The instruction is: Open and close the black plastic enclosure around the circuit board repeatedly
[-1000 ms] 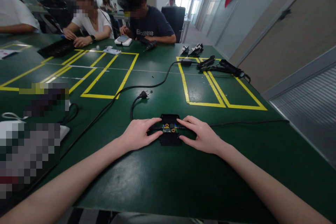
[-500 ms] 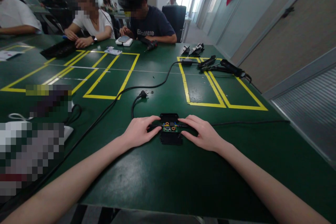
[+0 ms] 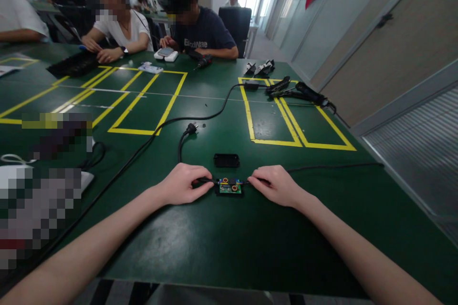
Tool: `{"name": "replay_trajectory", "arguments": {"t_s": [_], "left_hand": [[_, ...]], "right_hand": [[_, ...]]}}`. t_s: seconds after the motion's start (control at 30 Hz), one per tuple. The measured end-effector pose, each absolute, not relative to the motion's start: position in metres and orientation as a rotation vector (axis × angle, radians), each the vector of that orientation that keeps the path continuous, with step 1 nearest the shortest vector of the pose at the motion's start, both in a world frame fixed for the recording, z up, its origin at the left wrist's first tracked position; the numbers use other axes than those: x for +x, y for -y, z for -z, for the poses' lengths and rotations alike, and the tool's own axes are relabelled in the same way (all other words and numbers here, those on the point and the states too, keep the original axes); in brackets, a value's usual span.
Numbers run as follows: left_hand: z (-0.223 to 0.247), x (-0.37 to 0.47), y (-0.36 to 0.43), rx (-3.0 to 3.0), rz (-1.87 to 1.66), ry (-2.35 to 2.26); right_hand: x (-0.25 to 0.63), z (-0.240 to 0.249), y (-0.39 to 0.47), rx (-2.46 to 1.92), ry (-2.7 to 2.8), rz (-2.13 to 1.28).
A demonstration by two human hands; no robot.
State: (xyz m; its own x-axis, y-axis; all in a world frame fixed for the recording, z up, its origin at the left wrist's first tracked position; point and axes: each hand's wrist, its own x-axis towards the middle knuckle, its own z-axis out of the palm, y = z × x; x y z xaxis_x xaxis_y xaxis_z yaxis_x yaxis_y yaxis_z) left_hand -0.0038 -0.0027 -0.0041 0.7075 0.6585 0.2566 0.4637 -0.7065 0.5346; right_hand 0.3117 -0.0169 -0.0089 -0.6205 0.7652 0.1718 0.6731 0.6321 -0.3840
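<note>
A small green circuit board [image 3: 226, 189] with copper-coloured coils lies over the near half of a black plastic case [image 3: 239, 195], whose edge shows below it. The other case half [image 3: 226, 160] rests on the table just beyond, apart from the board. My left hand [image 3: 184, 183] is closed on the black cable [image 3: 205, 180] at the board's left end. At the right end, the fingers of my right hand [image 3: 275, 185] pinch the other cable [image 3: 246, 182] near its coloured wires. Whether the board is fully seated in the case, I cannot tell.
A power plug [image 3: 192, 128] lies beyond my left hand. A long black cable [image 3: 171, 120] crosses the green table to a black clamp-like tool [image 3: 279, 86]. Yellow tape [image 3: 275, 142] marks rectangles. Two people sit opposite, near a drill [image 3: 203, 61] and a black tray [image 3: 73, 64].
The circuit board has come toward me, off the gap between the case halves and over the near half. Both hands moved with it, away from the far half.
</note>
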Motion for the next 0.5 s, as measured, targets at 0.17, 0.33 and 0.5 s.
{"name": "replay_trajectory", "arguments": {"t_s": [0.17, 0.33, 0.5], "left_hand": [[0.0089, -0.0019, 0.0043, 2.486, -0.559, -0.874], [0.0101, -0.0022, 0.0025, 2.538, -0.570, -0.924], [0.0104, -0.0009, 0.0010, 2.566, -0.617, -0.894]], "right_hand": [[0.3102, 0.0077, 0.0173, -1.123, 2.565, -0.471], [0.3065, 0.0088, 0.0171, -1.143, 2.562, -0.539], [0.3032, 0.0109, 0.0171, -1.097, 2.556, -0.442]]}}
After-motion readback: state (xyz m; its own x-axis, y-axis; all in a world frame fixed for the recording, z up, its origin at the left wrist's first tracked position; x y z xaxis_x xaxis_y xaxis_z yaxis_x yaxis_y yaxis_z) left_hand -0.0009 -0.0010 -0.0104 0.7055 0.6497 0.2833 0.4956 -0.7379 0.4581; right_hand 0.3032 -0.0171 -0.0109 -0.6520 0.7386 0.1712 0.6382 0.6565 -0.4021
